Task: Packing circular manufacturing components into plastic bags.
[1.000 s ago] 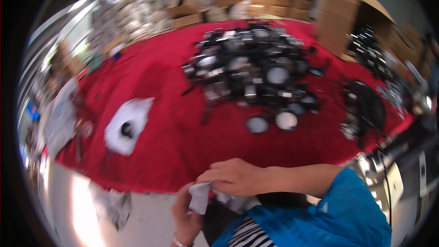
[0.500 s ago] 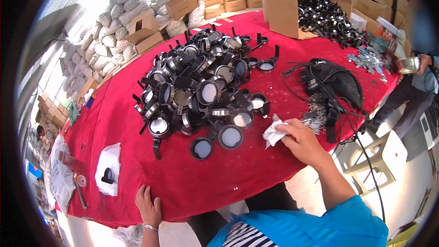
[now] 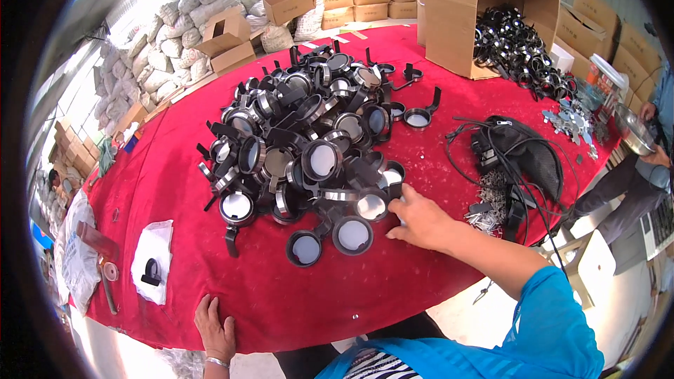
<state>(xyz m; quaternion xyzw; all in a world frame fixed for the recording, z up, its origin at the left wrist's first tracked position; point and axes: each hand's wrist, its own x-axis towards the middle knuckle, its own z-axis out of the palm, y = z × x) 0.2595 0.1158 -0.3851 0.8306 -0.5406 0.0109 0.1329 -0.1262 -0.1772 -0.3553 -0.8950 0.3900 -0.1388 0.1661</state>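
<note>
A heap of small round black-rimmed mirrors (image 3: 324, 160) with short black arms covers the middle of the red-clothed table (image 3: 281, 302). My right hand (image 3: 425, 223) is at the heap's near right edge, beside a mirror with an upright black arm (image 3: 395, 191). Its fingers are bent together with the thumb below; what lies between them is hidden. Two mirrors, one (image 3: 352, 234) and another (image 3: 305, 248), lie face up just left of that hand. At the near edge my left hand (image 3: 215, 328) rests flat with its fingers stretched, holding nothing.
On the left, a white sheet (image 3: 150, 284) bears one black piece (image 3: 151, 271). A black mesh bag (image 3: 530, 158) with cables and loose metal bits (image 3: 487, 214) sits on the right. Behind stands a carton (image 3: 449, 24) spilling black rings. At far right a person's hand (image 3: 658, 157) holds a metal bowl (image 3: 633, 130).
My right hand has moved left to the heap's edge, and the white cloth it held no longer shows. My left hand stays on the table edge. The person's metal bowl is now tilted.
</note>
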